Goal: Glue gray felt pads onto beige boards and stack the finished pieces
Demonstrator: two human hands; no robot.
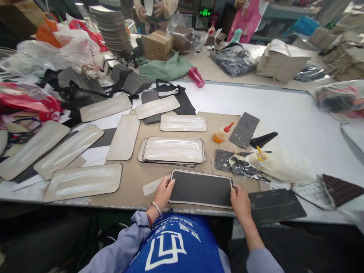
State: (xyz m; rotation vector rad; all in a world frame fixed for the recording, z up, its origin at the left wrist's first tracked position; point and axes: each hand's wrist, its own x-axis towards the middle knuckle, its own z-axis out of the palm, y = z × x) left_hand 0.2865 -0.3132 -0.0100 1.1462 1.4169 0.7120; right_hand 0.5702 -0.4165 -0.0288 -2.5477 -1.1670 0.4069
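Squaring up the black panel (201, 188) at the near edge of the table (290, 113) seems the step in hand; left hand (163, 194) pinches its left end, right hand (241, 201) its right. The next move likely calls for even pressure from both, keeping edges aligned.

We cannot see the underside of the black-faced panel (201, 189), nor every fingertip of the left hand (163, 193) gripping it. The top edge cuts off the pink apron (247, 21), the right edge crops a blurred plastic bag (341, 98), and we cannot read the small white lettering (174, 223) on the blue apron (203, 252).
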